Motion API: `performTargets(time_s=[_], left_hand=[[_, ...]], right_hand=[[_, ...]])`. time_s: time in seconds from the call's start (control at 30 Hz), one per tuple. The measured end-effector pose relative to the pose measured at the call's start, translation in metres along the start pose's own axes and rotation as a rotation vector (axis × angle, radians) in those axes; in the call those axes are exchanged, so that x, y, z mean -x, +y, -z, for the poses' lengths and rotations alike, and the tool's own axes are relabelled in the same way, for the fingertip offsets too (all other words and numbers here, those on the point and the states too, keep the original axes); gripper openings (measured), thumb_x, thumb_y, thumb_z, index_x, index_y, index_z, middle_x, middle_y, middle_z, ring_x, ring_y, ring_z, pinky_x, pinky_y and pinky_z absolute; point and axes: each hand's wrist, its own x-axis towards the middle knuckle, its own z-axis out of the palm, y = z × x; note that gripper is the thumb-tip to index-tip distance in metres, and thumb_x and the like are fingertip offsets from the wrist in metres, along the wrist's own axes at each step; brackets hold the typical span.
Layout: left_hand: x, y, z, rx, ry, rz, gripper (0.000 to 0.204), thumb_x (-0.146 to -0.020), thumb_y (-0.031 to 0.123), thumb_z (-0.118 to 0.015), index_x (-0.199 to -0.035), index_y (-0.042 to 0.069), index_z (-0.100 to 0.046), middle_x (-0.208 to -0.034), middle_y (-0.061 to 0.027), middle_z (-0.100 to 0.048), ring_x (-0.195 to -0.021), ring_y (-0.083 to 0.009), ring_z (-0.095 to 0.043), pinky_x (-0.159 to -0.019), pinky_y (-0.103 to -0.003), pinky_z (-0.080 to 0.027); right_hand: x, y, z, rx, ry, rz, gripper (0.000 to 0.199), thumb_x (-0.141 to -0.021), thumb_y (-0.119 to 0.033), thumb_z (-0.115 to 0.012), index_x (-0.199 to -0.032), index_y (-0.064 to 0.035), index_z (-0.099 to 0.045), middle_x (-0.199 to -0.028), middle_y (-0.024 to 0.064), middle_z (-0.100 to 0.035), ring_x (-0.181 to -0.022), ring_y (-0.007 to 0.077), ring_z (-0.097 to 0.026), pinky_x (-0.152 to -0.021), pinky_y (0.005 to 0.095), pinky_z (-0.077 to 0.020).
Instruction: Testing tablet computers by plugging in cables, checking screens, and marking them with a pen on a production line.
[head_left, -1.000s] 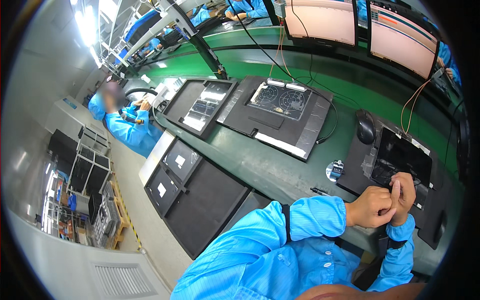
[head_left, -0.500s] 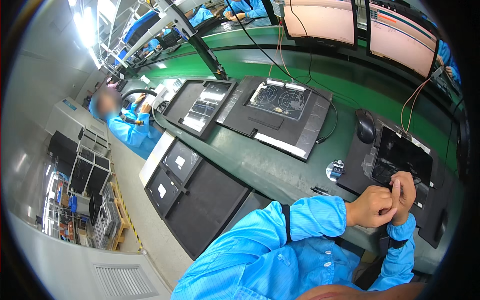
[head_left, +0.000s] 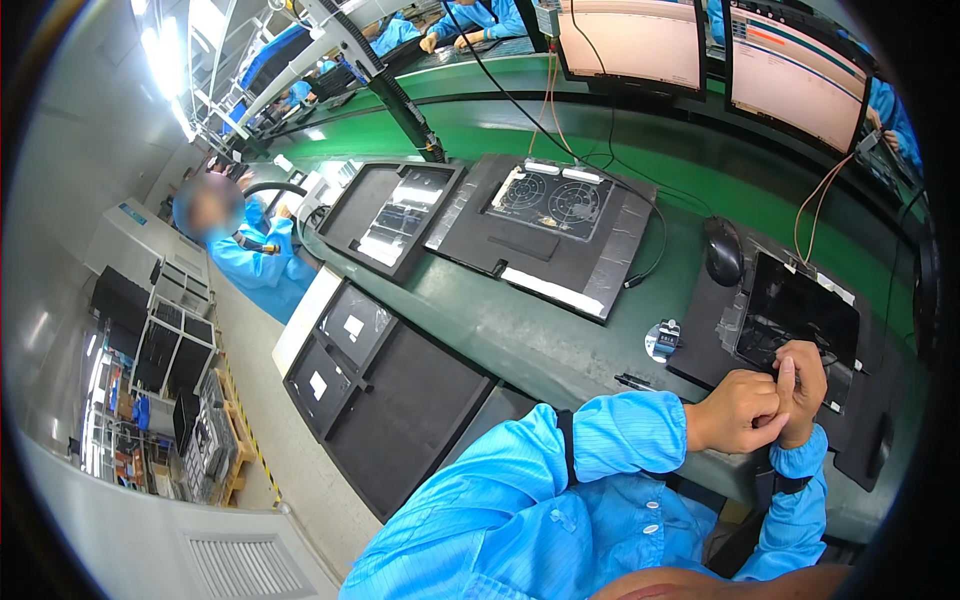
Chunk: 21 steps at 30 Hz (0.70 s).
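My left hand [head_left: 735,412] and my right hand [head_left: 803,390] meet at the near right, in front of a tablet-like panel with a dark screen [head_left: 800,305]. The fingers of my left hand are curled and press against the right hand's fingers. My right hand is closed too, with a finger bent upward near the panel's lower edge. Whatever may be between the fingers is hidden. The panel lies on a black mat [head_left: 702,335], with clear film or tape along its left edge. A black computer mouse [head_left: 723,252] rests beyond its left corner.
A small dark device [head_left: 664,341] and a pen [head_left: 634,382] lie left of the mat. Further left are a black fixture [head_left: 530,262] and black foam trays [head_left: 420,400]. Two monitors [head_left: 795,80] stand behind. A co-worker in blue [head_left: 262,270] works at far left.
The whole view has shifted slightly, so things sit a little further left. My hands keep nearly the same pose together. The co-worker's hands at far left have moved a little.
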Motion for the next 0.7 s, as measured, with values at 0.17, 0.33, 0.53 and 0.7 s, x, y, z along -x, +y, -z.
performTargets(time_s=[0.17, 0.33, 0.53, 0.7], left_hand=[[-0.0001, 0.0002, 0.0006, 0.020, -0.003, 0.011, 0.034, -0.087, 0.007, -0.081, -0.069, 0.008, -0.053, -0.069, -0.0090, -0.056, -0.063, -0.0330, -0.058, -0.058, -0.046, -0.044], [-0.0017, 0.0019, 0.0025, 0.006, -0.004, 0.004, 0.034, -0.088, 0.008, -0.081, -0.069, 0.009, -0.053, -0.069, -0.0086, -0.056, -0.063, -0.0327, -0.058, -0.058, -0.046, -0.044], [-0.0025, 0.0025, 0.0023, 0.008, -0.003, 0.006, 0.035, -0.088, 0.008, -0.082, -0.068, 0.009, -0.052, -0.068, -0.0083, -0.055, -0.062, -0.0321, -0.058, -0.058, -0.045, -0.044], [-0.0020, 0.0022, 0.0021, 0.002, -0.007, 0.005, 0.035, -0.087, 0.007, -0.082, -0.068, 0.009, -0.052, -0.068, -0.0082, -0.056, -0.062, -0.0318, -0.058, -0.058, -0.045, -0.044]], right_hand=[[-0.0004, -0.0007, -0.0005, -0.004, 0.006, -0.008, 0.008, -0.102, 0.001, -0.062, -0.096, 0.0018, -0.067, -0.098, 0.0167, -0.067, -0.080, 0.0240, -0.064, -0.070, 0.0365, -0.0522], [-0.0011, -0.0013, 0.0001, 0.002, -0.004, -0.010, 0.008, -0.102, 0.001, -0.062, -0.096, 0.0019, -0.067, -0.098, 0.0168, -0.067, -0.080, 0.0240, -0.064, -0.070, 0.0366, -0.0521], [-0.0009, -0.0006, -0.0004, -0.001, 0.003, -0.007, 0.008, -0.102, 0.001, -0.062, -0.096, 0.0018, -0.067, -0.098, 0.0164, -0.067, -0.080, 0.0237, -0.063, -0.070, 0.0362, -0.0522], [-0.0015, -0.0012, 0.0001, 0.012, -0.004, -0.001, 0.007, -0.101, 0.002, -0.062, -0.096, 0.0017, -0.066, -0.098, 0.0160, -0.067, -0.080, 0.0231, -0.063, -0.070, 0.0358, -0.0522]])
